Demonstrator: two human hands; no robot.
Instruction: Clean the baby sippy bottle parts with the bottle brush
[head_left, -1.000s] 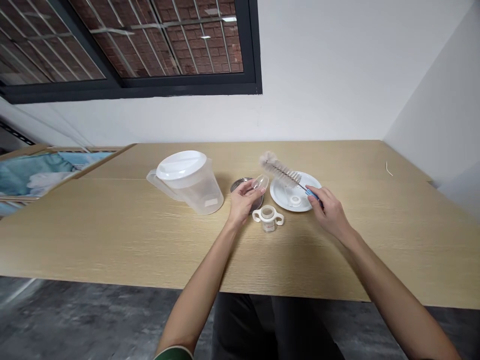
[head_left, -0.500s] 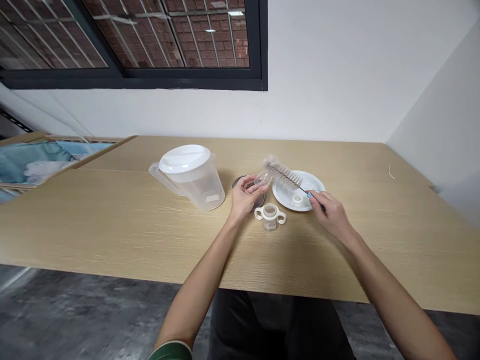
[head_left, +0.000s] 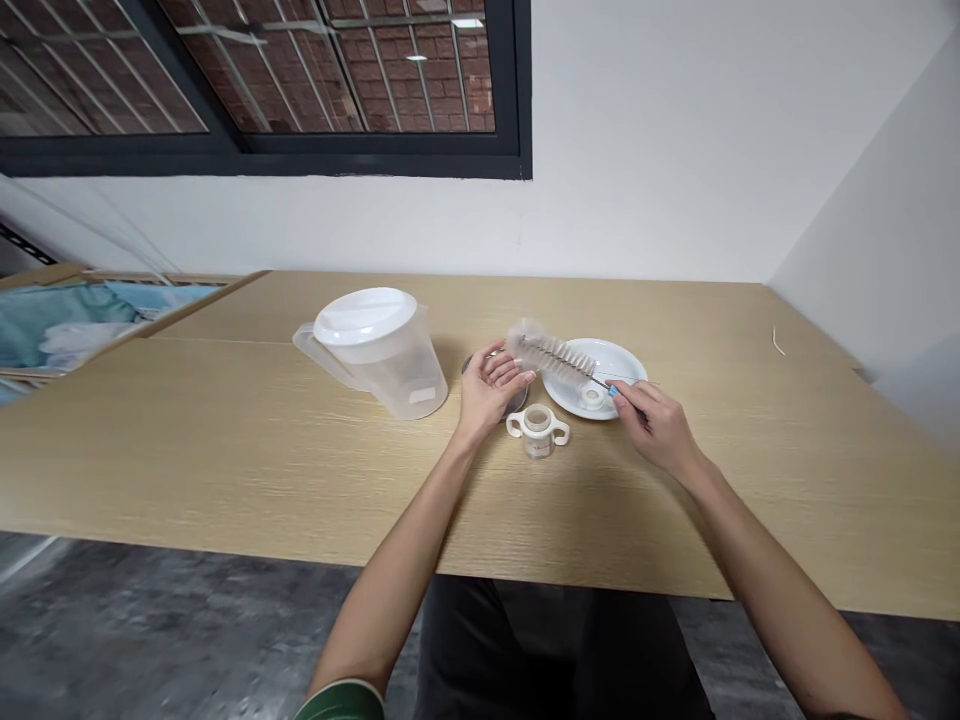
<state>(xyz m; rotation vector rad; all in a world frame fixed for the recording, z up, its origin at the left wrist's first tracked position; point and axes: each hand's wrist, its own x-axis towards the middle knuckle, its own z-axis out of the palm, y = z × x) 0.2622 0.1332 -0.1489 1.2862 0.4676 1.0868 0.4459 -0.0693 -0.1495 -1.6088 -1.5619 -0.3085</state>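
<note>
A bottle brush point(head_left: 559, 357) with pale bristles and a thin wire stem is gripped near its blue-marked handle by my right hand point(head_left: 656, 425). Its bristled end points left and reaches the fingers of my left hand point(head_left: 486, 392). Those fingers are curled around a small clear dome-shaped cap, now mostly hidden by the bristles. Below my left hand sits a dark-rimmed round dish point(head_left: 517, 402), partly covered. Just in front stands a small baby bottle point(head_left: 538, 440) with a white two-handled collar. A white plate point(head_left: 635, 365) behind the brush bears a white ring point(head_left: 592, 398).
To the left stands a translucent lidded pitcher point(head_left: 401, 365). A thin bent white tube point(head_left: 778, 342) lies at the far right of the wooden table point(head_left: 225, 450). Cloths point(head_left: 75, 320) fill a crib-like box at the left edge, and a window is above.
The brush has shifted left, its bristles now overlapping the clear cap at my left hand. The view has moved slightly; the pitcher, plate and baby bottle stay in place.
</note>
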